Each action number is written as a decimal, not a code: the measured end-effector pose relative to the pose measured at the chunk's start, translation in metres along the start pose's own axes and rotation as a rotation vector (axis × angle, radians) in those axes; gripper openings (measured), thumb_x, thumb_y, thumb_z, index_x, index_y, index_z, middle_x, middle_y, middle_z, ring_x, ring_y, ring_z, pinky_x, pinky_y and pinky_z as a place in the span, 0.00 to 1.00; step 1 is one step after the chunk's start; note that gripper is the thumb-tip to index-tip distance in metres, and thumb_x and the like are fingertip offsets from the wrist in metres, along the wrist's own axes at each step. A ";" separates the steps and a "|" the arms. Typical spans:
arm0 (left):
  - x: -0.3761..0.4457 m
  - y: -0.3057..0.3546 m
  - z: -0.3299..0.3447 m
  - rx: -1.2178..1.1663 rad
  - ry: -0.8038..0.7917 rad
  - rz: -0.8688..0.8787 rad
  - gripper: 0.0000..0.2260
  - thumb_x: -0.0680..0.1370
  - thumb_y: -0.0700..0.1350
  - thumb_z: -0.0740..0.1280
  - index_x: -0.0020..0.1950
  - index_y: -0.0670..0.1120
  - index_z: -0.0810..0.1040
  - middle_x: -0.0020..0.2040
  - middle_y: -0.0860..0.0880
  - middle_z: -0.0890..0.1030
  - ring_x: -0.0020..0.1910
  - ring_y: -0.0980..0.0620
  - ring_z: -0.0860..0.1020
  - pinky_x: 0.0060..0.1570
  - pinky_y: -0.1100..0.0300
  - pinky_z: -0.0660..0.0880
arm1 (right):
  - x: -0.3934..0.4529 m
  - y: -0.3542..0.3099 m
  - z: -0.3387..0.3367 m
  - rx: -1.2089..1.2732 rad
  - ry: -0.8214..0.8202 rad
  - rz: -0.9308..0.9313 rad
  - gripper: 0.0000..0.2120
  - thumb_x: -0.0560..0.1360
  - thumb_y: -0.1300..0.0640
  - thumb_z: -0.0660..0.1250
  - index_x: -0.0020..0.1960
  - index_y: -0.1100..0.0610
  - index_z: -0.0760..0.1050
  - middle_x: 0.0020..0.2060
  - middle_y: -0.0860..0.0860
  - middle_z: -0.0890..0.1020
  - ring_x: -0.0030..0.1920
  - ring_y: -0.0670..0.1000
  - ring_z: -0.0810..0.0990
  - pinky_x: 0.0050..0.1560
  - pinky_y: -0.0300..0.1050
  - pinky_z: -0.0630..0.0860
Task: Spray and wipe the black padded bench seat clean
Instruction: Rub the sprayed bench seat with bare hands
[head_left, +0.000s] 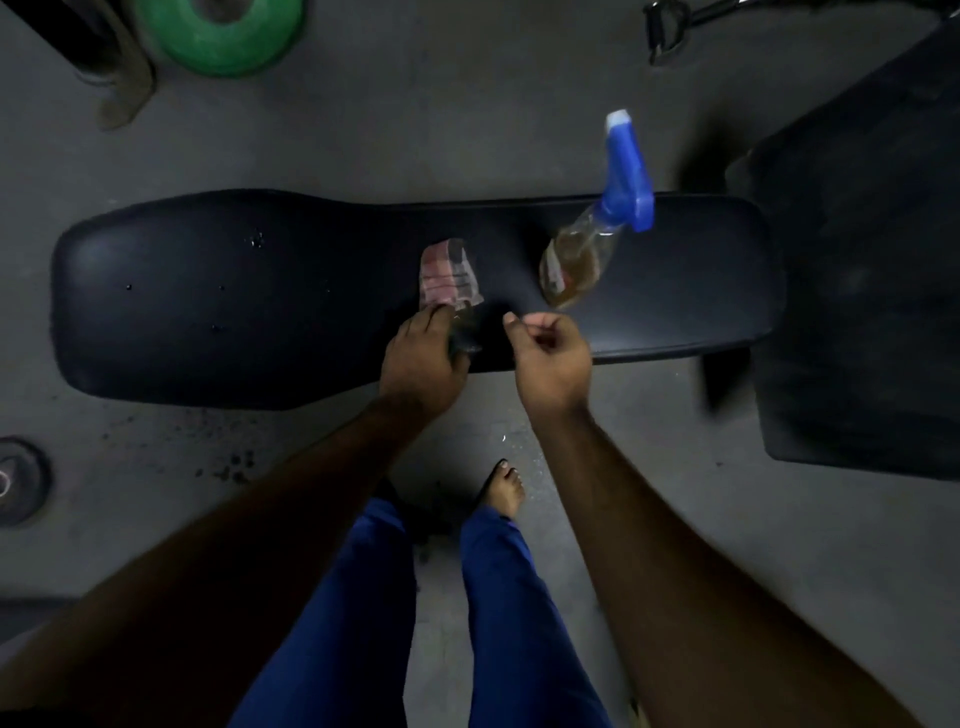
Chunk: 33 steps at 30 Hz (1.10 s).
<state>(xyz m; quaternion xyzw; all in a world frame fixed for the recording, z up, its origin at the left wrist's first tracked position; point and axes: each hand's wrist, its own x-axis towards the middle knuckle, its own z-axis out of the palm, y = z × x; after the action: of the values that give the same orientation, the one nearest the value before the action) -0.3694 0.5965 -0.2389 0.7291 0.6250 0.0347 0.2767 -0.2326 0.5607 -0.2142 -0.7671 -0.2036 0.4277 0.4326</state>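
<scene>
The black padded bench seat (208, 301) runs across the view, with a few droplets on its left half. A checked cloth (449, 273) lies on the middle of the seat. My left hand (423, 358) grips the cloth's near edge. A clear spray bottle (579, 260) of amber liquid with a blue trigger head (626, 171) stands tilted on the seat just right of the cloth. My right hand (550, 353) hovers over the seat's near edge, below the bottle, with fingers loosely curled and nothing in them.
A green weight plate (223, 36) lies on the grey floor at the back left. A dark padded block (872, 291) stands at the right end of the bench. A metal disc (21, 480) sits at the left edge. My bare foot (504, 488) stands near the bench.
</scene>
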 end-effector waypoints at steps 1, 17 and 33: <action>0.000 -0.007 0.000 -0.019 0.025 0.001 0.22 0.75 0.46 0.67 0.68 0.43 0.72 0.64 0.41 0.75 0.62 0.41 0.73 0.61 0.49 0.70 | 0.000 0.003 0.009 -0.066 -0.060 -0.047 0.05 0.75 0.54 0.74 0.45 0.52 0.78 0.41 0.49 0.83 0.44 0.50 0.83 0.51 0.52 0.82; 0.065 -0.170 0.009 0.156 0.149 0.066 0.29 0.80 0.55 0.57 0.77 0.40 0.61 0.78 0.38 0.58 0.77 0.40 0.55 0.75 0.47 0.51 | 0.072 0.065 0.140 -1.114 -0.203 -0.752 0.32 0.78 0.52 0.60 0.80 0.57 0.58 0.80 0.58 0.58 0.80 0.62 0.52 0.78 0.58 0.50; 0.086 -0.203 -0.017 0.199 0.090 0.100 0.29 0.81 0.52 0.59 0.78 0.40 0.57 0.78 0.38 0.55 0.78 0.40 0.53 0.76 0.46 0.51 | 0.106 0.031 0.185 -1.032 -0.091 -0.698 0.32 0.74 0.51 0.56 0.78 0.55 0.64 0.78 0.57 0.64 0.79 0.61 0.57 0.76 0.60 0.58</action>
<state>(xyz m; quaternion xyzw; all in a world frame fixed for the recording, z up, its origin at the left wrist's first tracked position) -0.5388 0.6963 -0.3412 0.7810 0.5999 0.0190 0.1726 -0.3303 0.7071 -0.3391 -0.7464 -0.6410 0.1399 0.1116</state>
